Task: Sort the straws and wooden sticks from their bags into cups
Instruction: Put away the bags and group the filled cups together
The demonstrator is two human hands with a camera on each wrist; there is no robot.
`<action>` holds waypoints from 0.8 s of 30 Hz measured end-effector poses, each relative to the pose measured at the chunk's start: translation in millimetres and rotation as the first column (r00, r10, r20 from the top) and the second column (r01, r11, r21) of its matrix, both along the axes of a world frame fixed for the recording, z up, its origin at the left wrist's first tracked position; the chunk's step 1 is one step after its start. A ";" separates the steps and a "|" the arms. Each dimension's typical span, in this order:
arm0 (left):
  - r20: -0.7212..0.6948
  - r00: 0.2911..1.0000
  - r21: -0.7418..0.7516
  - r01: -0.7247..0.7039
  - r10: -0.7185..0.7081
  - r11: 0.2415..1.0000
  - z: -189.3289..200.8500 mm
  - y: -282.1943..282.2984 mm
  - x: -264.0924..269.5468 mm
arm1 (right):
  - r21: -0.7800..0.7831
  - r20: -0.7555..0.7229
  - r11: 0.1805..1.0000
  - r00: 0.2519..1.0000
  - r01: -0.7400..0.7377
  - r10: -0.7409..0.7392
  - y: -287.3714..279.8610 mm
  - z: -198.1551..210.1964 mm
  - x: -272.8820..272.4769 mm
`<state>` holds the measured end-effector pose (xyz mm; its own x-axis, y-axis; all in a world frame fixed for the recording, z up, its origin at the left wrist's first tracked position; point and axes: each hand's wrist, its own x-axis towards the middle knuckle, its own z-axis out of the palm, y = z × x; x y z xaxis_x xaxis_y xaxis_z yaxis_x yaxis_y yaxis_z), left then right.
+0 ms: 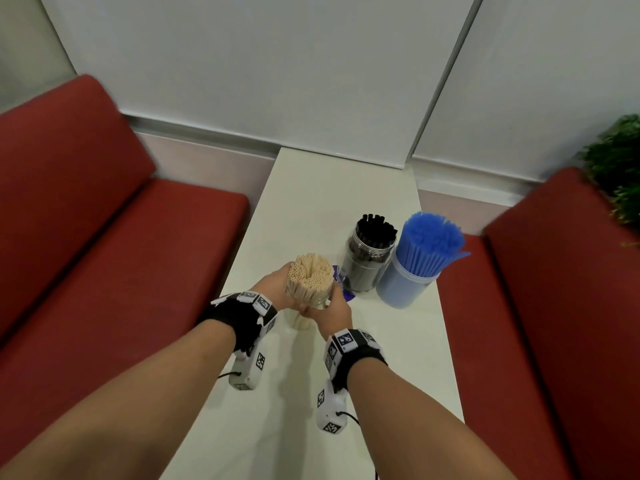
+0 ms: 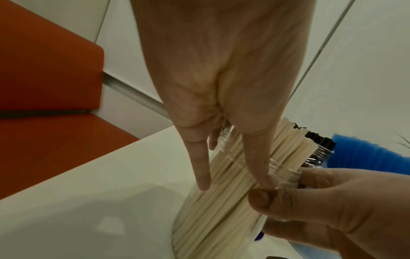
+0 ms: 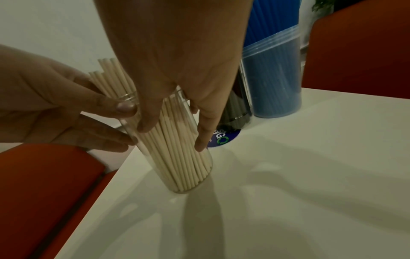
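Cream paper straws [image 1: 310,278] fill a clear plastic cup [image 3: 177,150] that stands on the white tabletop [image 1: 398,341], their open ends rising above its rim. Both hands close on the cup from either side. The left hand [image 1: 277,289] lies against the left of the bundle; in the left wrist view its fingers [image 2: 200,168] run straight down the cup wall, touching it. The right hand [image 1: 334,315] holds the near right side; in the right wrist view its fingers [image 3: 206,126] also lie long and nearly straight along the clear wall, while the thumb [image 2: 262,198] curls in against the cup near the threaded rim. Whether either hand grips tightly or merely steadies the cup cannot be told.

Just beyond the cup, to the right, a clear jar of black straws [image 1: 370,258] stands upright, and touching it on its right is a translucent cup of blue straws [image 1: 420,261], packed thick, with one straw bent out sideways. A purple printed wrapper [image 1: 343,285] lies flat on the tabletop between the cream straws and the black jar; in the right wrist view it shows a green recycling mark. Red cushioned benches [image 1: 104,237] flank the tabletop left and right, white wall panels [image 1: 277,64] close the far end, and green foliage [image 1: 620,168] shows at the far right edge.
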<state>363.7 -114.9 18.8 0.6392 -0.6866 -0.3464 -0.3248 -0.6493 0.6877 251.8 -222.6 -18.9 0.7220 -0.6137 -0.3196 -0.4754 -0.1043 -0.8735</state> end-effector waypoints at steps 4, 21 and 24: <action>0.014 1.000 -0.025 0.028 -0.028 0.999 -4.5 -25.8 36.4 | -0.025 -0.018 1.000 1.000 0.009 -0.010 -25.9 1.4 34.4; 0.139 0.989 0.323 -0.096 0.053 0.942 -20.8 -59.6 65.9 | 0.098 -0.114 0.992 0.991 0.081 -0.070 -82.1 -52.0 33.1; -0.162 0.972 0.438 0.227 -0.172 0.870 -15.7 -60.8 28.4 | 0.171 -0.219 0.966 0.964 0.191 -0.152 -101.5 -59.7 -7.5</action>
